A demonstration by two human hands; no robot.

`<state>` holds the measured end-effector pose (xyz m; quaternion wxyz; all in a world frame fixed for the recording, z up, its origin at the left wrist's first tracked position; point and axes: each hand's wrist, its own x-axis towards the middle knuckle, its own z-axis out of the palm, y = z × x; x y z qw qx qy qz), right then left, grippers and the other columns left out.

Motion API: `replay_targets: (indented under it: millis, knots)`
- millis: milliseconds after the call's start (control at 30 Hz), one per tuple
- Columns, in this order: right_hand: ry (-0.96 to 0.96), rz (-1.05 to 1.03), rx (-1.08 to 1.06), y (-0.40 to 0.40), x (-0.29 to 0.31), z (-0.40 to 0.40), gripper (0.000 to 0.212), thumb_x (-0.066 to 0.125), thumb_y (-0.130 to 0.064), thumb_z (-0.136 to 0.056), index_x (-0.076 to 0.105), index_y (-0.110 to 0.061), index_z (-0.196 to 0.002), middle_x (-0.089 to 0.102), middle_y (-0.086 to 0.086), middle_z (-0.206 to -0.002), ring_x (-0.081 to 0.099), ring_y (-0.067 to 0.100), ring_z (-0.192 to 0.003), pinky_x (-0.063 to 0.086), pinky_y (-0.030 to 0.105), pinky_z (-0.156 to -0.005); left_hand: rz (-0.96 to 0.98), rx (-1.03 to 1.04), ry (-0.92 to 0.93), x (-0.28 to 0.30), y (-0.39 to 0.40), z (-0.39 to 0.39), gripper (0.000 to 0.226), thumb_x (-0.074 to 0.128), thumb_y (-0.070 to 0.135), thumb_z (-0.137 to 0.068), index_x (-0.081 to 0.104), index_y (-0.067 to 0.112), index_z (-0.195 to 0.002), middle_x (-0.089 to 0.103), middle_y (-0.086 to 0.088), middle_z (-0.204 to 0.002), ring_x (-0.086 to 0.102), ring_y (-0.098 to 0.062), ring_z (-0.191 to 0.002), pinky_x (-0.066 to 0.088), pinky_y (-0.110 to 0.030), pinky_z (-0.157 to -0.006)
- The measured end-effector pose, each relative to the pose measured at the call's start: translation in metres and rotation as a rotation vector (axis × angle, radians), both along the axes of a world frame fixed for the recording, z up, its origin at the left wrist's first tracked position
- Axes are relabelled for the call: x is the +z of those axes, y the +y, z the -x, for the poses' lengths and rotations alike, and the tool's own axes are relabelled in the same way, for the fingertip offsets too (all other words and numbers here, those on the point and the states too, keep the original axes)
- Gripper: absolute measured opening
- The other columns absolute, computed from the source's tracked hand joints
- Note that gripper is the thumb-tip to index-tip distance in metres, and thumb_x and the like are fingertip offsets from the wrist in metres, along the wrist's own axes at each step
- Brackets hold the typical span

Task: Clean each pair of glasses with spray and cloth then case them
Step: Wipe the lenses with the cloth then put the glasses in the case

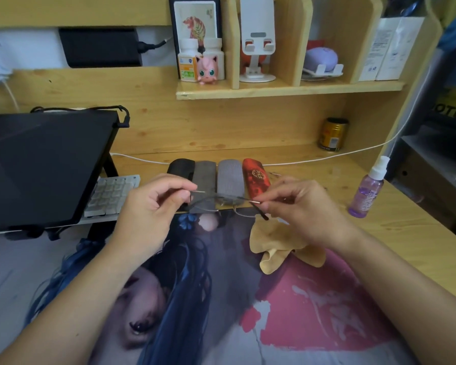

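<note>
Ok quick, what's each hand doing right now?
Left hand: pinches the left temple arm of the thin-framed glasses.
Right hand: pinches the glasses' right temple arm.

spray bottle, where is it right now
In the head view the spray bottle stands upright on the right side of the wooden desk, untouched, right of the right hand and the red case.

Wooden table covered near by a printed mat, four cases lined up at the far middle, yellow cloth crumpled on the mat, spray bottle stood right, can set far right, keyboard placed left
</note>
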<state>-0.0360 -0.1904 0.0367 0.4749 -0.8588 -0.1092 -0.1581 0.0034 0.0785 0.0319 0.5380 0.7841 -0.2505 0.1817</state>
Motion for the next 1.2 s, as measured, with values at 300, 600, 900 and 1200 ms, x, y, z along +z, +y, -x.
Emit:
replay_targets:
  millis: [300, 600, 900, 1200]
  knots:
    - [-0.31, 0.486, 0.138, 0.034, -0.017, 0.012, 0.028, 0.069, 0.009, -0.08, 0.078, -0.015, -0.09, 0.061, -0.007, -0.087, 0.055, 0.006, -0.068, 0.042, 0.007, -0.064, -0.459, -0.013, -0.364, -0.023, 0.055, 0.016, 0.016, 0.069, -0.004, -0.09, 0.079, 0.008, -0.086, 0.069, 0.004, -0.095, 0.068, -0.01, -0.089, 0.051, -0.019, -0.078]
    - [-0.262, 0.821, 0.273, 0.031, -0.014, 0.021, 0.033, 0.056, -0.006, -0.079, 0.075, -0.026, -0.096, 0.065, -0.007, -0.093, 0.065, 0.022, -0.082, 0.052, 0.038, -0.062, -0.574, -0.057, -0.36, -0.041, 0.076, 0.034, 0.021, 0.057, 0.012, -0.096, 0.078, 0.013, -0.091, 0.067, 0.011, -0.101, 0.066, -0.007, -0.096, 0.052, -0.028, -0.083]
    - [0.142, 0.853, 0.1, -0.007, -0.004, -0.002, 0.016, 0.06, -0.015, -0.083, 0.057, -0.031, -0.085, 0.055, -0.012, -0.094, 0.055, 0.014, -0.093, 0.048, 0.037, -0.082, -0.393, 0.078, -0.081, 0.005, -0.008, 0.01, 0.022, 0.062, 0.004, -0.094, 0.075, 0.022, -0.094, 0.065, 0.014, -0.095, 0.062, -0.006, -0.084, 0.047, -0.019, -0.071]
    - [0.061, 0.616, -0.264, -0.032, -0.004, -0.01, 0.021, 0.057, -0.045, -0.094, 0.064, -0.026, -0.089, 0.058, -0.004, -0.096, 0.06, 0.022, -0.094, 0.051, 0.042, -0.08, -1.221, 0.135, 0.339, 0.044, -0.131, -0.081, 0.071, 0.054, 0.06, -0.093, 0.039, 0.017, -0.147, 0.044, -0.017, -0.149, 0.036, -0.041, -0.138, 0.037, -0.048, -0.107]
